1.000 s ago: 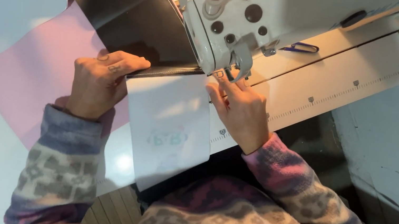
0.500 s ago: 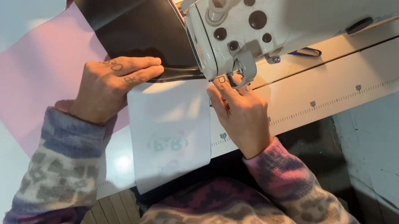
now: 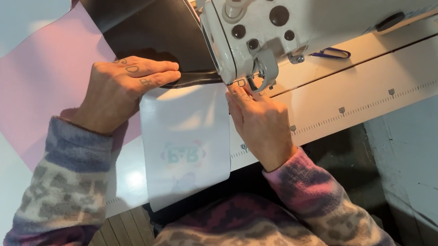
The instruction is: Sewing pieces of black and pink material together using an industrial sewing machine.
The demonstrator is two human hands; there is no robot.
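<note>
The left hand (image 3: 119,89) has slid toward the sewing machine (image 3: 281,27), fingers together, flat on the black sheet (image 3: 132,4). The right hand (image 3: 260,123), fingers together, presses the white panel (image 3: 187,135) beside the needle.

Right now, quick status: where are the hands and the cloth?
Left hand flat on black cloth, fingers at its folded edge. Right hand pressing white piece by the sewing machine foot. Nothing blocking.
</note>
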